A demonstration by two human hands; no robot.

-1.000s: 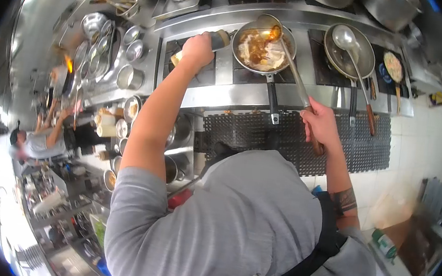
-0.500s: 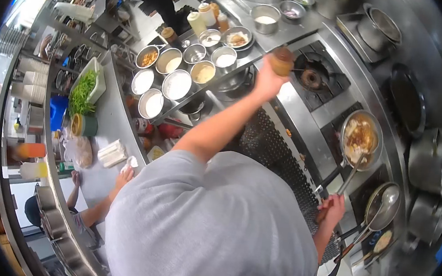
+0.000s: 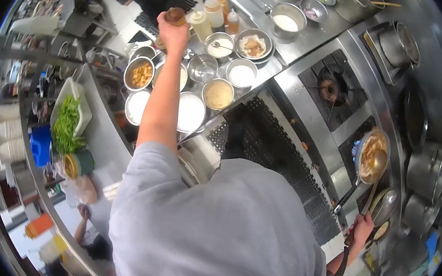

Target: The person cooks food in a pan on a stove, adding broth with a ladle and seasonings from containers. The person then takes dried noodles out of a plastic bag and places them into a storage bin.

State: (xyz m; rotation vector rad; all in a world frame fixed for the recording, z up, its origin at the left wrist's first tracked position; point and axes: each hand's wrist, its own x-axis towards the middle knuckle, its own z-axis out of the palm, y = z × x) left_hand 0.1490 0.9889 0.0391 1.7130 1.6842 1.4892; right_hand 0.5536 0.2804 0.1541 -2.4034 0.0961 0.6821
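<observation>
left hand is gripping a brown bottle, right hand is working a ladle
left hand (image 3: 172,38) is holding that brown bottle (image 3: 176,16) just beside some squeeze bottles (image 3: 200,25); right hand (image 3: 363,229) is clutching the ladle (image 3: 370,197) by its handle, its bowl sitting in the frying pan (image 3: 358,161) just beyond that hand, food (image 3: 373,144) around it.

A brown bottle (image 3: 175,16) is held in the left hand (image 3: 172,36). A silvery pan (image 3: 358,161) with a black handle sits on the stove (image 3: 345,127), brown-and-pale food (image 3: 373,143) spread inside. A long-handled metal ladle (image 3: 372,193), held in the right hand (image 3: 364,227), has its bowl over the food.
</observation>
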